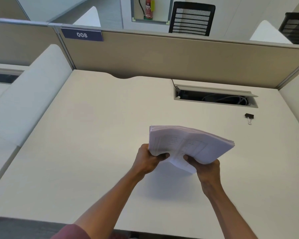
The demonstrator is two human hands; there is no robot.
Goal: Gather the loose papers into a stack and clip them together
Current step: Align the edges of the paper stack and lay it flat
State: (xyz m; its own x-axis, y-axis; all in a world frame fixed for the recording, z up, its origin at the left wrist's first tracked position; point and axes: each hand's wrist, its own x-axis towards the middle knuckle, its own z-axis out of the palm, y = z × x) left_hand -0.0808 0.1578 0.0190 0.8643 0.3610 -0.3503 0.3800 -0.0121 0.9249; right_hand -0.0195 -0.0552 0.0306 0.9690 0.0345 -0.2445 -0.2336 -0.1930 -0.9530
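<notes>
A maroon sleeve (71, 232) shows at the lower edge of the view, on the left forearm; both bare forearms reach out over a pale desk (93, 135). The left hand (148, 161) and the right hand (207, 169) hold a stack of papers (190, 144) up off the desktop; the left thumb is pressed on the top sheet at the near left corner, the remaining left fingers (160, 156) curled underneath and mostly hidden; the right thumb lies on the top sheet near the middle of the near edge, the rest of that hand wrapped under the stack, so both hands are clamped on the paper. The stack bows upward along its middle; faint printed lines show on the top sheet; one lower sheet sticks out below the near edge, between the two thumbs; the sheet edges at the far right are slightly fanned. A soft shadow falls on the desk beneath the hands. Beyond the right fingertips and well off to the right, a black binder clip (249, 116) lies alone on the desk, apart from the papers; further still, an open cable tray (216, 97) is set in the desktop, with wires inside. A beige partition (162, 56) closes the back of the desk, carrying a sign (81, 34) reading 008; past it stand a black mesh chair (191, 18) and a red fire extinguisher (149, 8).
</notes>
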